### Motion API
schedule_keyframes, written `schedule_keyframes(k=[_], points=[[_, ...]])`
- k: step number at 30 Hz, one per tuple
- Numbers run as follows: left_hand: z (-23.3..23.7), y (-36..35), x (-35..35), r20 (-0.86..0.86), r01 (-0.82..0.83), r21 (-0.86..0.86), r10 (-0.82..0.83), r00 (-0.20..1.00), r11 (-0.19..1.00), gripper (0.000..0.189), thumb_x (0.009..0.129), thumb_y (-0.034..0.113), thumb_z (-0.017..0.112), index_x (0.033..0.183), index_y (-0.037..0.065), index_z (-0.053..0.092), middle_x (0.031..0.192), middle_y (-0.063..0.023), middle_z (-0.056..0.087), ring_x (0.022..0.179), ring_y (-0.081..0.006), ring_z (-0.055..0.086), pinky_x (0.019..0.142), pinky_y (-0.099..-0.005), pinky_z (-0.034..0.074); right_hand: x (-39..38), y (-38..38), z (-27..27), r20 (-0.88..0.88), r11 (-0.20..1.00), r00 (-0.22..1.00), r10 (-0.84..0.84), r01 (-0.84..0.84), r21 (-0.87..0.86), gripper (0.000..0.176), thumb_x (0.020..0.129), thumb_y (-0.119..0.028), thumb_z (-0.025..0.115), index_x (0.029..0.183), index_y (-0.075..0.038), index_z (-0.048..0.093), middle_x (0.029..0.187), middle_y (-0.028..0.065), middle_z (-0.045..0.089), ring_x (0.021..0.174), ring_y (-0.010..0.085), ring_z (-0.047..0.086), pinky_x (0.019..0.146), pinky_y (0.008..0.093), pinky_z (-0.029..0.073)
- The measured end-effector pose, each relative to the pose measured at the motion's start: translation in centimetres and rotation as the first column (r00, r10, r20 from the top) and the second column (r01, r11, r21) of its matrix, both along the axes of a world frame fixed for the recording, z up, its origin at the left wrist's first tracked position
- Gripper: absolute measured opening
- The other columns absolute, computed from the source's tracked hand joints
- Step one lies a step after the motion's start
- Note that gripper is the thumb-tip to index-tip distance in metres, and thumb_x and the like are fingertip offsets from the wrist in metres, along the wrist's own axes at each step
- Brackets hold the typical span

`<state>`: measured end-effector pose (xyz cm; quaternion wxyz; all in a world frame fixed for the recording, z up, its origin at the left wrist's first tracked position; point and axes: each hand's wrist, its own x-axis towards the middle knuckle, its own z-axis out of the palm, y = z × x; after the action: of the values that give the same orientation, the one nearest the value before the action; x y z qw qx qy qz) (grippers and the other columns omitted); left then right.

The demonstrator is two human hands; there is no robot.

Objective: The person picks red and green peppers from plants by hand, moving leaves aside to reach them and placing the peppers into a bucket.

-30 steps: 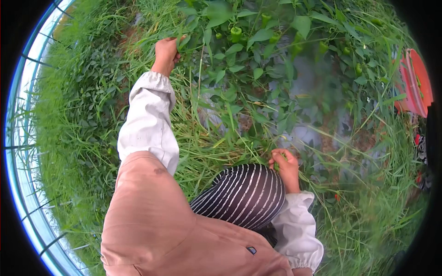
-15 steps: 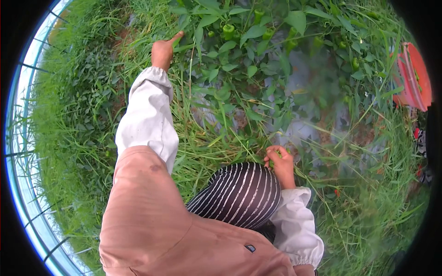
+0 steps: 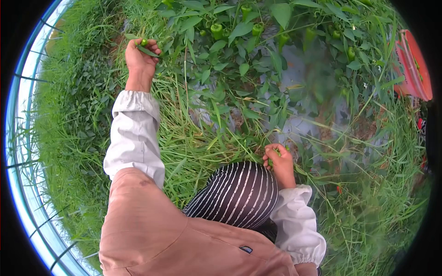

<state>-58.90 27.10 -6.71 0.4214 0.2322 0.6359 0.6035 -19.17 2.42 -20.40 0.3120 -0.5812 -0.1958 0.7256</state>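
At the upper left, my left hand (image 3: 142,59) has its fingers curled around a small green pepper (image 3: 144,42) with leaves beside it, turned palm up over the grass. My right hand (image 3: 280,162) rests by my striped knee (image 3: 239,193), its fingers closed round something green that is mostly hidden. Pepper plants bearing green peppers (image 3: 217,31) stand ahead of me, to the right of my left hand.
A red bucket (image 3: 414,66) with something green inside stands at the far right. Grey plastic sheeting (image 3: 299,124) shows beneath the plants. Tall grass and weeds surround me, and a curved, barred translucent wall (image 3: 20,138) runs along the left.
My left hand has moved left and slightly down from the plants, turned over, and now shows a green pepper in its fingers. My right hand has stayed by the knee.
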Motion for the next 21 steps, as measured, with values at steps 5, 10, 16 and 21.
schedule_keyframes(k=[5, 10, 16, 21], points=[[5.4, -3.5, 2.8, 0.259, 0.365, 0.371, -0.473, 0.842, 0.854, 0.028, 0.086, 0.019, 0.048, 0.105, 0.000, 0.057, 0.093, -0.0122, 0.061, 0.084, -0.0265, 0.058, 0.065, -0.0352, 0.047, 0.3, 0.3, -0.2, -0.016, 1.000, 1.000, -0.004, 0.004, -0.001, 0.015, 0.091, -0.016, 0.061, 0.102, -0.005, 0.063, 0.075, 0.0033, 0.063, 0.058, 0.0096, 0.057, 0.051, 0.0232, 0.042], [2.5, -4.2, 11.1, 0.270, 0.403, 0.224, -0.453, 0.849, 0.888, 0.020, 0.092, 0.017, 0.049, 0.103, 0.002, 0.055, 0.084, -0.0063, 0.052, 0.073, -0.0207, 0.051, 0.057, -0.0304, 0.043, 0.1, 0.4, 0.0, 0.004, 1.000, 1.000, -0.012, 0.012, -0.011, 0.015, 0.091, -0.016, 0.061, 0.101, -0.005, 0.063, 0.075, 0.0035, 0.063, 0.058, 0.0098, 0.057, 0.051, 0.0233, 0.042], [0.5, -3.0, 15.3, 0.073, 0.462, 0.008, -0.461, 0.884, 0.887, 0.040, 0.105, 0.037, 0.039, 0.123, 0.005, 0.054, 0.064, 0.0025, 0.033, 0.050, -0.0084, 0.029, 0.044, -0.0236, 0.028, 0.0, -0.3, -0.2, 0.006, 1.000, 1.000, 0.029, -0.029, 0.010, 0.014, 0.091, -0.014, 0.060, 0.102, -0.005, 0.063, 0.075, 0.0034, 0.062, 0.058, 0.0100, 0.057, 0.052, 0.0229, 0.043], [3.0, -6.3, 15.4, 0.030, 0.593, -0.034, -0.592, 0.805, 0.805, 0.059, 0.106, 0.049, 0.026, 0.144, 0.007, 0.044, 0.059, 0.0042, 0.026, 0.046, -0.0076, 0.024, 0.042, -0.0241, 0.028, 0.2, -0.3, -0.3, -0.015, 1.000, 1.000, 0.023, -0.023, 0.017, 0.014, 0.091, -0.015, 0.060, 0.101, -0.005, 0.063, 0.075, 0.0031, 0.062, 0.058, 0.0096, 0.057, 0.052, 0.0221, 0.043]])
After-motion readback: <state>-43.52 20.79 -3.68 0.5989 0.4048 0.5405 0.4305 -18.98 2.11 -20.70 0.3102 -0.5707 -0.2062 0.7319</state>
